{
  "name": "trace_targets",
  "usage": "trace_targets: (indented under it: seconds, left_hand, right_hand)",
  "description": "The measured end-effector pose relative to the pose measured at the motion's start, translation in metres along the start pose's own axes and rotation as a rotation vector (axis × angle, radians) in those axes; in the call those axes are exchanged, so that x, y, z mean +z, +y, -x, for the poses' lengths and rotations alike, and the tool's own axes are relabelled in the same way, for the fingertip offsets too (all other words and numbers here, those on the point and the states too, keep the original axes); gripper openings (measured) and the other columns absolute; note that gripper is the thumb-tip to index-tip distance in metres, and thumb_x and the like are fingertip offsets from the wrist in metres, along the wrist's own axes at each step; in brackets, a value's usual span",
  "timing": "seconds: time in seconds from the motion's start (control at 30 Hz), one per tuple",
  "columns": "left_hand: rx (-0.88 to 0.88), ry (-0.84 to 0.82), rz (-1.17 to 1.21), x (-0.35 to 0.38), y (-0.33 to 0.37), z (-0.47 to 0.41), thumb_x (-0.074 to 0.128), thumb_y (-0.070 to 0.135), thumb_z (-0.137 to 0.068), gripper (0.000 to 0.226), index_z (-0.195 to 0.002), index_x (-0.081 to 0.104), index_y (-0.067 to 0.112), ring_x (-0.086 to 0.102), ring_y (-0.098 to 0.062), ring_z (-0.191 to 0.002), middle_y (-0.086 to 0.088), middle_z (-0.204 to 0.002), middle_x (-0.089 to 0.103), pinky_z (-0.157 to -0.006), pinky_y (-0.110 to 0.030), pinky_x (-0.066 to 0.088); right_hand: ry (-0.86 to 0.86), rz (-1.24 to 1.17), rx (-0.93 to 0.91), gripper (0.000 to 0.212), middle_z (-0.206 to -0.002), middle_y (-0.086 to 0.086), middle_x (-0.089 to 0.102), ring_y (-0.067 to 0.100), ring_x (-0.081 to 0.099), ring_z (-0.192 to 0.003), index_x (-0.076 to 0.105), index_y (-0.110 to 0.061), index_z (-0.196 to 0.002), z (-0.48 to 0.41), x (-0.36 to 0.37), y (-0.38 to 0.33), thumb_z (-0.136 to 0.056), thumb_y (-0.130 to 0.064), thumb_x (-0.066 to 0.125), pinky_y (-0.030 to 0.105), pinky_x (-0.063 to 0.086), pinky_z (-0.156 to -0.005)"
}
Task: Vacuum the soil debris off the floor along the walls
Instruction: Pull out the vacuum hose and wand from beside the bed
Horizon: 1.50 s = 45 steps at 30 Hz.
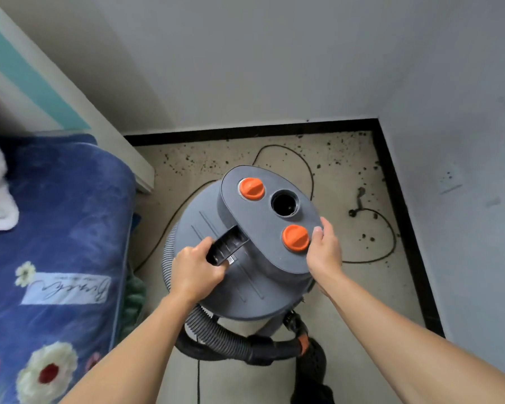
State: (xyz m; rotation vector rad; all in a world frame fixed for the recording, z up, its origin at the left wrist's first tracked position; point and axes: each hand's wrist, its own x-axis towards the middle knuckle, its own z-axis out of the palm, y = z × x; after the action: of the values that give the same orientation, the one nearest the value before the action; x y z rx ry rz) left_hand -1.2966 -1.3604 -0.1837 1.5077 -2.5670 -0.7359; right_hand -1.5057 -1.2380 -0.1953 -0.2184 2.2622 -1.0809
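A: Item one, canister vacuum, grey, two orange knobs on the cap.
B: Location: on the floor in the corner, beside the bed. Hose coiled at its base, cord looped behind.
A: Hands?
B: Left hand: grip closed around the carrying handle. Right hand: fingers pressed on the cap's edge near one orange knob, steadying it, not wrapped around anything.
A: Item two, soil debris.
B: Dark crumbs scattered along the black skirting on both walls, thickest in the corner.
A: Progress?
B: By my reading, barely begun. Machine being positioned; all visible soil remains to be collected.
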Motion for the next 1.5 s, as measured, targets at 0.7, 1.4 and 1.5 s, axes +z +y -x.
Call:
trace_targets:
  seconds: [0.7,1.4,1.5]
  left_hand:
    - [0.419,-0.126,-0.326,-0.036,0.018,-0.178,0.065,0.029,-0.076,0.029,-0.093,0.05,0.012,0.055,-0.032,-0.09,-0.008,-0.094,0.058,-0.069,-0.036,0.035]
    - [-0.434,-0.455,0.757,-0.069,-0.094,-0.101,0.07,0.029,-0.086,0.026,-0.091,0.056,0.008,0.064,-0.02,-0.068,-0.008,-0.078,0.064,-0.073,-0.04,0.057]
    - [-0.378,-0.434,0.775,-0.098,-0.086,-0.115,0.07,0.03,-0.084,0.032,-0.097,0.059,0.003,0.063,-0.018,-0.063,-0.009,-0.077,0.065,-0.069,-0.041,0.057]
  right_hand:
    - [0.491,-0.128,0.272,0.045,-0.154,0.014,0.034,0.027,0.031,-0.142,0.033,-0.005,-0.148,-0.022,0.061,-0.044,-0.106,-0.021,0.029,0.028,0.02,-0.111]
    - [-0.456,0.483,0.187,0.035,-0.095,-0.003,0.069,0.023,0.064,-0.09,0.062,-0.03,-0.102,0.108,0.175,0.033,-0.071,-0.033,0.078,0.035,0.053,-0.08]
    - [-0.324,0.331,0.049,0.021,-0.068,-0.004,0.06,0.021,0.057,-0.067,0.053,-0.028,-0.081,0.13,0.16,0.018,-0.073,-0.023,0.072,0.036,0.049,-0.063]
